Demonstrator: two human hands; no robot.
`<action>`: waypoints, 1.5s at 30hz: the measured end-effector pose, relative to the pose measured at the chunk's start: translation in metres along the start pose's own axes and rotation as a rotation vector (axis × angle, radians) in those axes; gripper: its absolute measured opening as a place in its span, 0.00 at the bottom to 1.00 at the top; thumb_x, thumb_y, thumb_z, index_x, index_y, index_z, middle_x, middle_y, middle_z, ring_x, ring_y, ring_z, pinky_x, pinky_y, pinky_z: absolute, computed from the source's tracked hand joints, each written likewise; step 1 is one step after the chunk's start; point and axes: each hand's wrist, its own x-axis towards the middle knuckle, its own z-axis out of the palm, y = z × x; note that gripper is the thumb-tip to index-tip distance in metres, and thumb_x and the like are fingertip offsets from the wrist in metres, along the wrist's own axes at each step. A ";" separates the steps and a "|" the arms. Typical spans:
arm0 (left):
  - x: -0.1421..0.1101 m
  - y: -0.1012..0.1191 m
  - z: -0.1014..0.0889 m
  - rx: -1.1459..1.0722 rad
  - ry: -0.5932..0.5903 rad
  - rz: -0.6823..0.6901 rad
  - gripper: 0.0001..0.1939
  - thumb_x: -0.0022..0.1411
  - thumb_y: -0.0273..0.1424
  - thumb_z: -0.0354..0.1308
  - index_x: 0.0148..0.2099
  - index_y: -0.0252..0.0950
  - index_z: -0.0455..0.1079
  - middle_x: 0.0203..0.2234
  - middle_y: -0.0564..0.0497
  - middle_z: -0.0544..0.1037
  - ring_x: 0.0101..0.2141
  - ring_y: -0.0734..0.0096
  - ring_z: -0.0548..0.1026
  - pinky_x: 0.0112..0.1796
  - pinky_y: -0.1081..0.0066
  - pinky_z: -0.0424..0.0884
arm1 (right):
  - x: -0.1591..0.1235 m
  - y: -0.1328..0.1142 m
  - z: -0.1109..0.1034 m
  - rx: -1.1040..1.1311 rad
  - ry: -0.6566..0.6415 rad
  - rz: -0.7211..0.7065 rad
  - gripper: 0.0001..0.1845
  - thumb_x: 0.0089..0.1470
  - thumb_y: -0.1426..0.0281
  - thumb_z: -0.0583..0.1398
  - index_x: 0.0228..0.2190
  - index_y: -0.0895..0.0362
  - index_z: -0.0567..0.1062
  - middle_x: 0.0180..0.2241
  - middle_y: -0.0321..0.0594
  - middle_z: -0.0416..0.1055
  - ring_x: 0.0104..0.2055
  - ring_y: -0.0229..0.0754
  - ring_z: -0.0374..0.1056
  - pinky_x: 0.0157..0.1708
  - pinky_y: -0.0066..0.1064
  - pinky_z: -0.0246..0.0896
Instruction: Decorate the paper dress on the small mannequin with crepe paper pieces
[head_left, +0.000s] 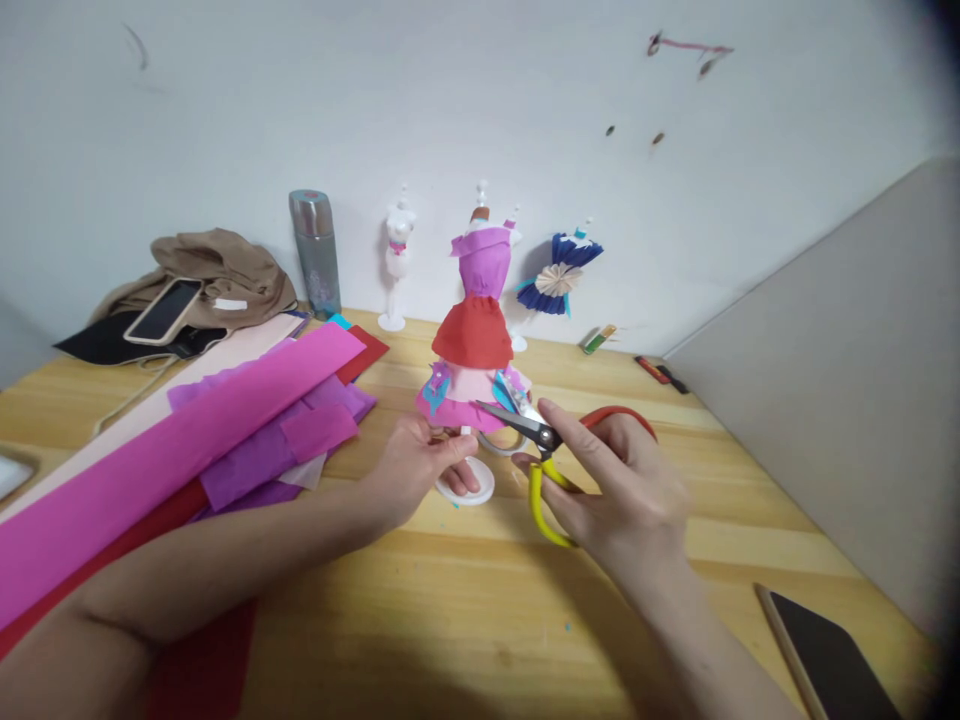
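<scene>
A small mannequin stand [478, 345] wears a paper dress: purple top, red cape, pink skirt with blue bits. My left hand [416, 465] pinches the thin pole just above its white round base [471, 488]. My right hand [619, 485] grips scissors [536, 445] with one yellow and one red handle. Their metal blades point left and touch the skirt's lower right edge.
Sheets of pink, purple and red crepe paper [187, 450] lie at left on the wooden table [465, 600]. Behind stand a bare white mannequin [397, 265], a blue paper fan piece [559, 275] and a metal flask [315, 250]. A phone [163, 310] rests on cloth; a dark tablet [832, 660] lies lower right.
</scene>
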 end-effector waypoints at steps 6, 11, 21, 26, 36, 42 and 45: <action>0.000 0.000 0.000 0.008 -0.005 0.021 0.08 0.59 0.27 0.61 0.27 0.33 0.72 0.12 0.54 0.74 0.14 0.75 0.71 0.20 0.78 0.67 | 0.000 0.000 0.000 0.023 -0.008 -0.006 0.31 0.51 0.78 0.63 0.57 0.52 0.75 0.27 0.34 0.59 0.25 0.37 0.56 0.23 0.29 0.51; -0.001 -0.002 -0.001 0.029 -0.009 0.031 0.08 0.58 0.29 0.62 0.27 0.33 0.73 0.12 0.54 0.74 0.14 0.75 0.71 0.20 0.78 0.67 | 0.001 0.000 0.000 0.023 0.000 -0.002 0.31 0.51 0.78 0.63 0.56 0.51 0.75 0.27 0.35 0.60 0.25 0.37 0.56 0.23 0.29 0.52; 0.000 -0.003 -0.003 0.052 -0.015 0.068 0.07 0.59 0.29 0.61 0.29 0.33 0.74 0.13 0.54 0.75 0.14 0.76 0.71 0.19 0.78 0.67 | 0.000 0.001 -0.001 -0.044 0.015 -0.020 0.28 0.51 0.80 0.62 0.54 0.53 0.77 0.26 0.34 0.59 0.24 0.35 0.54 0.22 0.29 0.49; 0.001 -0.003 -0.003 0.042 -0.010 0.058 0.09 0.59 0.28 0.61 0.27 0.33 0.73 0.13 0.54 0.75 0.14 0.76 0.71 0.19 0.78 0.67 | 0.002 0.000 -0.001 -0.054 0.033 -0.020 0.27 0.52 0.81 0.62 0.53 0.52 0.77 0.25 0.33 0.58 0.23 0.34 0.53 0.22 0.28 0.49; -0.001 0.003 -0.002 0.070 -0.003 0.036 0.12 0.59 0.25 0.59 0.23 0.33 0.72 0.11 0.54 0.73 0.14 0.77 0.70 0.19 0.79 0.65 | 0.001 0.004 -0.002 -0.106 0.031 -0.049 0.21 0.55 0.77 0.64 0.51 0.54 0.79 0.24 0.31 0.58 0.23 0.33 0.55 0.22 0.26 0.50; -0.002 0.006 -0.001 0.092 0.011 0.033 0.08 0.60 0.25 0.58 0.29 0.32 0.76 0.11 0.55 0.73 0.14 0.75 0.71 0.20 0.78 0.65 | 0.003 0.004 -0.001 -0.139 0.072 -0.064 0.13 0.57 0.74 0.65 0.45 0.56 0.81 0.23 0.32 0.58 0.22 0.32 0.53 0.21 0.26 0.47; -0.003 0.008 -0.001 0.085 0.018 0.041 0.08 0.59 0.25 0.58 0.27 0.32 0.75 0.11 0.55 0.72 0.14 0.76 0.70 0.19 0.78 0.64 | 0.004 0.004 -0.001 -0.149 0.079 -0.078 0.12 0.57 0.73 0.66 0.44 0.56 0.81 0.23 0.32 0.58 0.22 0.33 0.53 0.21 0.27 0.47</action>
